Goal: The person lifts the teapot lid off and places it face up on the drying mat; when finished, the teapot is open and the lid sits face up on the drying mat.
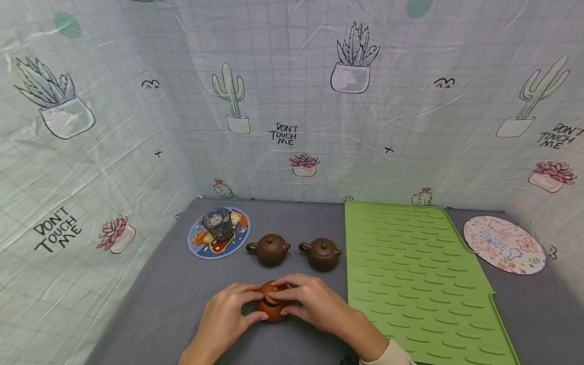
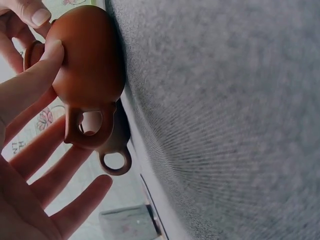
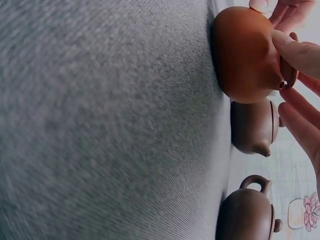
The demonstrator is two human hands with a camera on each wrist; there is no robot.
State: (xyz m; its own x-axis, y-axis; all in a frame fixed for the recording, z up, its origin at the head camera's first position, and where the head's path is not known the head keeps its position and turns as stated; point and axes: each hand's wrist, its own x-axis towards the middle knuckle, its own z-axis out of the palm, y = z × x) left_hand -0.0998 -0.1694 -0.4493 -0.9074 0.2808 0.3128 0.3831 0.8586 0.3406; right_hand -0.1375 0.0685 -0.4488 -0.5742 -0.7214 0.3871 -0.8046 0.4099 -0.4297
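Note:
A reddish-brown clay teapot [image 1: 272, 315] stands on the grey cloth, near the front. My left hand [image 1: 228, 310] holds it from the left, thumb on the near side of its belly and the other fingers spread behind. From the right, my right hand [image 1: 317, 303] has its fingers at the teapot lid [image 1: 270, 295], which sits tilted with a dark gap along the near rim. In the right wrist view the tilted lid [image 3: 291, 70] stands up off the opening beside my thumb. The loop handle [image 2: 90, 127] points left, the short spout [image 3: 279, 84] right.
Two dark brown lidded teapots, one on the left [image 1: 271, 250] and one on the right [image 1: 323, 254], stand behind. A glass [image 1: 218, 224] sits on a blue round mat [image 1: 199, 247] back left. A green ridged mat [image 1: 410, 274] lies right, beside a pink floral mat [image 1: 504, 245].

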